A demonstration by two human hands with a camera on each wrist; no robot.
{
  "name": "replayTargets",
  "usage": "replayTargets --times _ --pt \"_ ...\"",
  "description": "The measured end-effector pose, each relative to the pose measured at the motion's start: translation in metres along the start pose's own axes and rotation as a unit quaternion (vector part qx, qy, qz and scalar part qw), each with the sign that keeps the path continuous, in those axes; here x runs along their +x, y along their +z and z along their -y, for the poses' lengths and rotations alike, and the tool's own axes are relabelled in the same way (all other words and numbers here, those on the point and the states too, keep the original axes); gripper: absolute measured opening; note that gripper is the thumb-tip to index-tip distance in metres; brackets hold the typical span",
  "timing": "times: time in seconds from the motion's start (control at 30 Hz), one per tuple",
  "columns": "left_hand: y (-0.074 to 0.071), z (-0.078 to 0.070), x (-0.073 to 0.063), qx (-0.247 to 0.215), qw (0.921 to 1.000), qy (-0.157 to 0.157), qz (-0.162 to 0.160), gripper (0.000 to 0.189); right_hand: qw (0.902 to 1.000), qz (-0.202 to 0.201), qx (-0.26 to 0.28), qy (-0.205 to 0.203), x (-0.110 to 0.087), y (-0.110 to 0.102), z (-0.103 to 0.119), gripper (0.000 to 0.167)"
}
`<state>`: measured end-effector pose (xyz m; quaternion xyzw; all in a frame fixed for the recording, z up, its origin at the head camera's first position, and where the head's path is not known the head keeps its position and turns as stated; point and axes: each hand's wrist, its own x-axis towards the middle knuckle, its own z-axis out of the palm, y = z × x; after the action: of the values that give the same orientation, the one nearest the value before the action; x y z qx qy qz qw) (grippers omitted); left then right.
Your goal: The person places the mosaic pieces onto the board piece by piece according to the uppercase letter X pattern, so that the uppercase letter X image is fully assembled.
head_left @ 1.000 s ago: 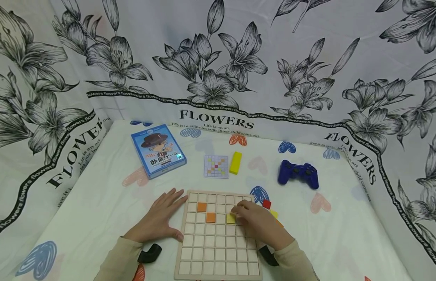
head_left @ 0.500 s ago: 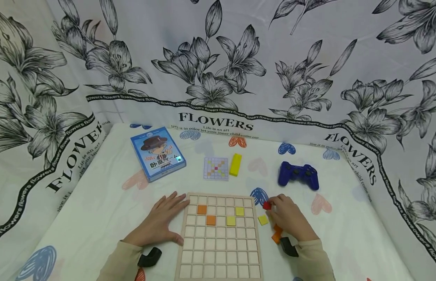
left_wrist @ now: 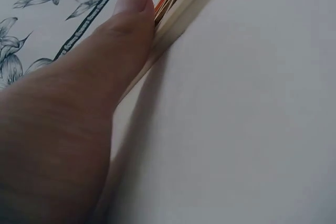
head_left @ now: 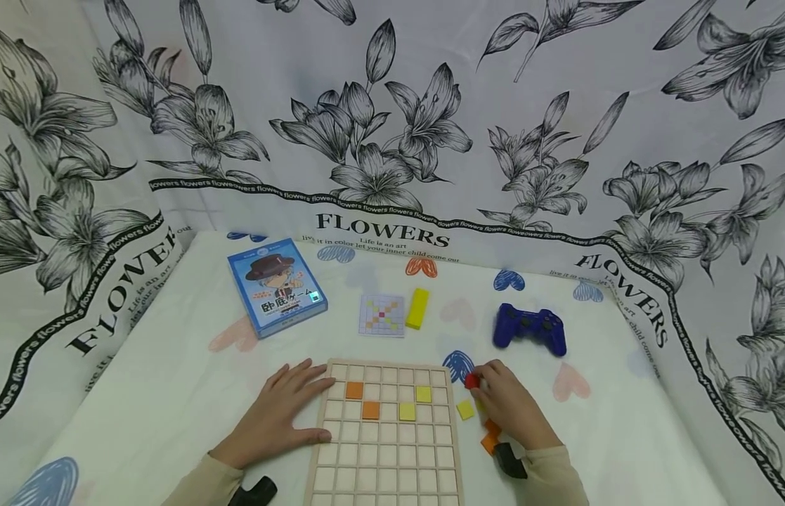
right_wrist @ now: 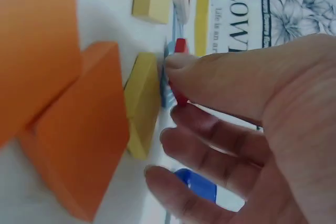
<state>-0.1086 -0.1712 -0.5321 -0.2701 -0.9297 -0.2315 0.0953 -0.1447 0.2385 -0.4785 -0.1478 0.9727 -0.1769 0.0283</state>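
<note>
1. Wooden grid board (head_left: 388, 457), nearest the person: two orange and two yellow tiles sit in its far rows. The left hand (head_left: 275, 416) rests against its left edge, fingers straight, thumb spread wide.
2. Loose orange tiles (head_left: 490, 443): on the heart-printed cloth (head_left: 620, 443), off the board's right edge, beside the right wrist.
3. Loose yellow tile (head_left: 464, 410): between the board and the right hand (head_left: 512, 405).
4. Red tile (head_left: 471, 381): at the right fingers' left-hand tips, pinched against the thumb. It lies just outside the board's right edge, level with the far rows, so the board is to its left. The right hand is much the nearer. Edge-on in the right wrist view, its visible length runs roughly top to bottom; contact with the cloth cannot be judged, the thumb covering part.
5. Pattern card (head_left: 381, 315) and yellow block (head_left: 417, 308): beyond the board, side by side.
6. Blue controller (head_left: 530, 327), far right; blue box (head_left: 278, 287), far left.
</note>
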Motion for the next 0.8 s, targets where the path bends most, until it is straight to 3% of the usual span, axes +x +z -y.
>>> replayTargets --times 0.17,0.3,0.4,0.47,0.57,0.63,0.73,0.8 --pt "-0.006 -0.001 0.0 -0.016 0.9995 -0.016 0.021 0.076 0.9995 -0.003 0.028 0.011 0.0 -0.001 0.012 0.029" --pt "-0.01 -0.004 0.002 -0.022 0.9989 -0.024 0.035 0.077 0.9992 0.0 0.041 -0.005 -0.001 -0.002 0.027 0.022" --pt "-0.011 -0.004 0.003 -0.026 0.9986 -0.029 0.035 0.077 0.9966 -0.009 0.037 -0.073 -0.002 -0.001 0.042 0.016" --pt "-0.011 -0.003 0.002 -0.025 0.9986 -0.029 0.036 0.077 0.9899 -0.021 0.039 -0.135 -0.004 0.002 0.053 0.016" --pt "-0.009 -0.003 0.002 -0.026 0.9987 -0.028 0.033 0.076 0.9704 -0.044 0.044 -0.233 -0.005 0.01 0.067 0.016" --pt "-0.009 -0.003 0.002 -0.027 0.9987 -0.028 0.033 0.076 0.9588 -0.047 0.046 -0.276 -0.005 0.016 0.076 0.016" --pt "-0.009 -0.004 0.002 -0.029 0.9986 -0.028 0.034 0.076 0.9505 -0.041 0.024 -0.307 -0.005 0.026 0.085 0.015" --pt "-0.009 -0.004 0.003 -0.028 0.9986 -0.028 0.034 0.076 0.9514 -0.025 0.004 -0.307 -0.005 0.031 0.089 0.016"
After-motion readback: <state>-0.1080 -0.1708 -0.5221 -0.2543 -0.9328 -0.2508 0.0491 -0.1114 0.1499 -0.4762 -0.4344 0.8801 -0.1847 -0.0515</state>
